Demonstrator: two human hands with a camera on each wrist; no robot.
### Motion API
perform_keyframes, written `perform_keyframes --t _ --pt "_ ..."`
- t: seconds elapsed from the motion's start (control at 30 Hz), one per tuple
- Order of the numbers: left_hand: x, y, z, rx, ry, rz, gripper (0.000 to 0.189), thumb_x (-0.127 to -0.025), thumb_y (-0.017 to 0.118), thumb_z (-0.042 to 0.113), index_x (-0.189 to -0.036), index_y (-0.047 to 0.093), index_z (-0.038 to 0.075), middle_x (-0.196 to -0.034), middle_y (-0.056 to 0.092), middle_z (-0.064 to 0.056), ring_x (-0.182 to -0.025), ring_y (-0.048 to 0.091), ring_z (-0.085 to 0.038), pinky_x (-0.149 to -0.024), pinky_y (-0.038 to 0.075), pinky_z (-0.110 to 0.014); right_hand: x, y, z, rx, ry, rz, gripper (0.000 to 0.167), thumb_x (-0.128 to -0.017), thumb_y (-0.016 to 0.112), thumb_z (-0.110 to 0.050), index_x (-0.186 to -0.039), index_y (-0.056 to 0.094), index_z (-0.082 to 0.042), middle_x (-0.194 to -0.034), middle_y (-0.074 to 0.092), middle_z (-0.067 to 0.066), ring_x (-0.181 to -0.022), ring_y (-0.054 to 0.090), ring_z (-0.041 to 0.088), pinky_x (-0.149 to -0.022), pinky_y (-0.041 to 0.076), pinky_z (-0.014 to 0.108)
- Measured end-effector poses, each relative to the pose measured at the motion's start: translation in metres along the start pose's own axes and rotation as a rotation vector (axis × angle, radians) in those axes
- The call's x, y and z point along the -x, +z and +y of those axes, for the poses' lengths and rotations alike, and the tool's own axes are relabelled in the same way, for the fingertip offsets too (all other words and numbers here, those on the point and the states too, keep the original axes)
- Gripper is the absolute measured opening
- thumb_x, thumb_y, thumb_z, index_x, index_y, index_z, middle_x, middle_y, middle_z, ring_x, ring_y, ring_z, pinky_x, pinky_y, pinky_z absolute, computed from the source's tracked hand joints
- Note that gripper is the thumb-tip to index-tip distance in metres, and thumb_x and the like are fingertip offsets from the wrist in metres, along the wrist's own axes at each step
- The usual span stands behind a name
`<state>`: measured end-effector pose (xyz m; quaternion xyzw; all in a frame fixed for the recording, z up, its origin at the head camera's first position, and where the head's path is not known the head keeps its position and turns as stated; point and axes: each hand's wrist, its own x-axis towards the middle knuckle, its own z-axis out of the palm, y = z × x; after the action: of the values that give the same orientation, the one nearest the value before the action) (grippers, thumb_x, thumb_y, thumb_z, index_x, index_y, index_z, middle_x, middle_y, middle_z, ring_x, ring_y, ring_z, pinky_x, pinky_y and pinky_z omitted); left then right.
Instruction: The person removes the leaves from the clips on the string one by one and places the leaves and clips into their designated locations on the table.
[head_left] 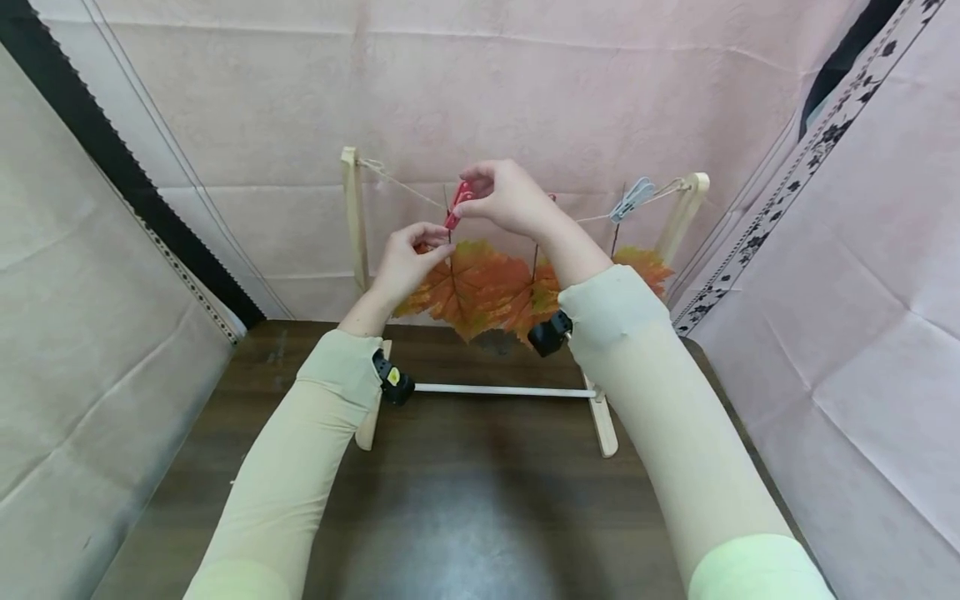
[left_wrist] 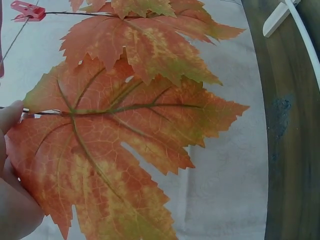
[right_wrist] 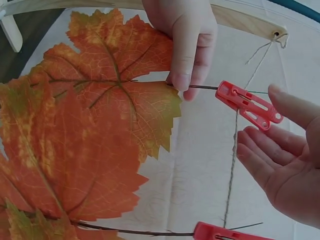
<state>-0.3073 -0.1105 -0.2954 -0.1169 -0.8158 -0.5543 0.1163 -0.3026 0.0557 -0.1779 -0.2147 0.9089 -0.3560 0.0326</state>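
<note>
My left hand point(head_left: 405, 262) pinches the thin dark stem of an orange maple leaf point(left_wrist: 115, 125) between thumb and finger, close to the blade. A red clothespin point(right_wrist: 247, 104) sits on the twine point(right_wrist: 232, 165), with that stem passing through it. Around the clothespin's handle end is my right hand point(right_wrist: 295, 160), thumb on one side and fingers on the other. The thumb stands apart from the clothespin in the right wrist view, and the fingers are spread loosely. In the head view this hand point(head_left: 510, 196) partly covers the clothespin.
A wooden stand holds the twine between its left post point(head_left: 354, 217) and right post point(head_left: 684, 212). A white bar point(head_left: 502, 390) joins its feet. Further right hang more leaves, from another red clothespin point(right_wrist: 220, 232) and a light blue clothespin point(head_left: 633, 198). Pale cloth surrounds the brown table point(head_left: 465, 500).
</note>
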Motion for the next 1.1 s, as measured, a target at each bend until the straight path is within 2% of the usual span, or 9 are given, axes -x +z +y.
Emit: perform_keyframes --t 0.2,0.37,0.57,0.7,0.93,1.1 --pt "0.0021 -0.0009 0.0001 0.002 0.037 0.007 0.024 -0.089 0.064 0.018 -0.102 0.067 -0.002 -0.092 0.065 -0.011 -0.072 0.046 -0.010 -0.064 0.037 -0.019 -0.0005 -0.0011 0.0025 -0.038 0.021 0.033 0.041 -0.089 0.064 -0.020 -0.126 0.057 -0.005 -0.117 0.063 0.011 -0.109 0.058 0.020 -0.094 0.046 0.033" --pt "0.0032 -0.0008 0.0015 0.000 0.053 0.018 0.022 -0.089 0.064 0.017 -0.100 0.068 -0.002 -0.083 0.060 -0.003 -0.069 0.043 -0.009 -0.061 0.035 -0.019 -0.0003 -0.0034 0.0047 -0.059 0.028 0.048 0.039 -0.088 0.065 -0.021 -0.124 0.059 -0.005 -0.115 0.065 0.011 -0.107 0.060 0.019 -0.094 0.047 0.032" --pt "0.0033 -0.0007 0.0012 -0.004 0.072 0.011 0.021 -0.090 0.062 0.017 -0.099 0.067 -0.002 -0.079 0.057 0.001 -0.067 0.042 -0.009 -0.059 0.034 -0.019 -0.0008 -0.0058 0.0040 -0.066 0.024 0.055 0.039 -0.087 0.066 -0.020 -0.123 0.060 -0.005 -0.116 0.066 0.012 -0.107 0.062 0.019 -0.093 0.047 0.031" --pt "0.0032 -0.0017 0.0011 -0.002 0.084 0.005 0.021 -0.091 0.061 0.015 -0.100 0.066 -0.003 -0.080 0.058 -0.001 -0.066 0.042 -0.008 -0.059 0.034 -0.019 -0.0005 -0.0067 0.0031 -0.060 0.026 0.054 0.038 -0.087 0.066 -0.021 -0.122 0.062 -0.006 -0.115 0.067 0.011 -0.105 0.062 0.017 -0.092 0.048 0.030" --pt "0.0040 -0.0037 0.0013 0.001 0.076 -0.005 0.021 -0.090 0.062 0.014 -0.100 0.065 -0.004 -0.088 0.065 -0.013 -0.069 0.045 -0.009 -0.061 0.037 -0.018 -0.0003 -0.0064 0.0022 -0.044 0.012 0.062 0.035 -0.087 0.067 -0.021 -0.118 0.064 -0.006 -0.113 0.067 0.010 -0.103 0.062 0.017 -0.091 0.048 0.030" --pt "0.0041 -0.0048 0.0003 -0.039 0.072 -0.001 0.022 -0.089 0.063 0.017 -0.099 0.067 -0.002 -0.084 0.066 -0.011 -0.068 0.045 -0.009 -0.060 0.037 -0.019 0.0017 -0.0077 0.0016 -0.040 -0.006 0.106 0.030 -0.086 0.068 -0.020 -0.112 0.067 -0.006 -0.109 0.069 0.011 -0.096 0.066 0.018 -0.086 0.050 0.029"
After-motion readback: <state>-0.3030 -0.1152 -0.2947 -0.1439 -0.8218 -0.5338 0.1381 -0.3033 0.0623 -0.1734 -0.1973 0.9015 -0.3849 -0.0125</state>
